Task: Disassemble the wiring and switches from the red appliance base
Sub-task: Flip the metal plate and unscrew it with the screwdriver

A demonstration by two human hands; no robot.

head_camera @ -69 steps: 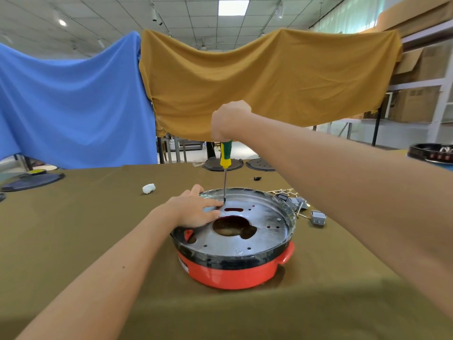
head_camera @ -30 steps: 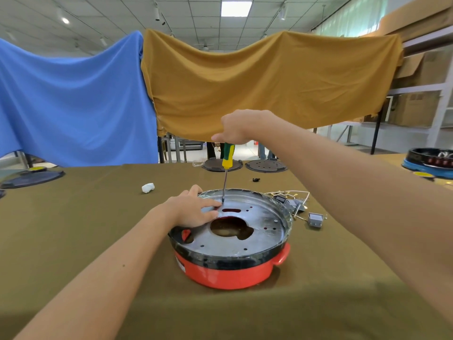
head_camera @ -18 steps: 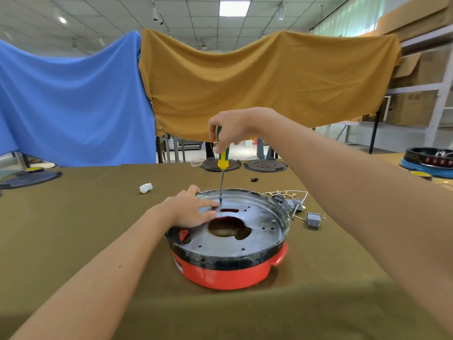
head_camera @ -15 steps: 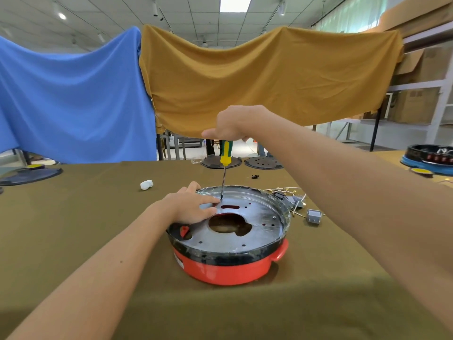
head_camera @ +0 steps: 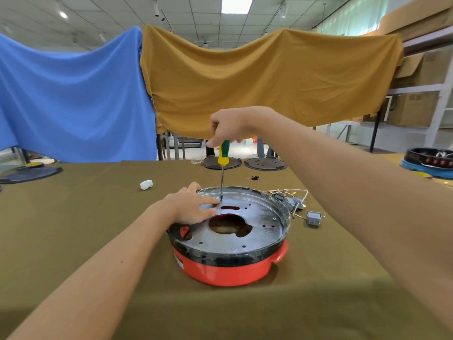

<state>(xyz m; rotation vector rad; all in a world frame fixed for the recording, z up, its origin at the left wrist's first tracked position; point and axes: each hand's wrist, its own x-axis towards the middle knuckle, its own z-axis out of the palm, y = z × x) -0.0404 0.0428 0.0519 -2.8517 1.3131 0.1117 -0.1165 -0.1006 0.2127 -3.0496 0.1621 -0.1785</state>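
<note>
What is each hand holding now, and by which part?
Right hand grips the screwdriver by its handle top. Left hand holds nothing; it rests flat on the metal plate.

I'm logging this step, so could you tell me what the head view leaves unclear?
- Screw under the screwdriver tip: too small, beside the left hand fingers.
- Screwdriver handle top: wrapped by the right hand.
- Inside of the red appliance base: covered by the metal plate.
- Loose wiring and switches: too small to count.

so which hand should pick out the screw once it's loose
Left. The left hand lies flat on the metal plate, fingers right beside the screwdriver tip. The right hand is up high, gripping the handle.
</note>
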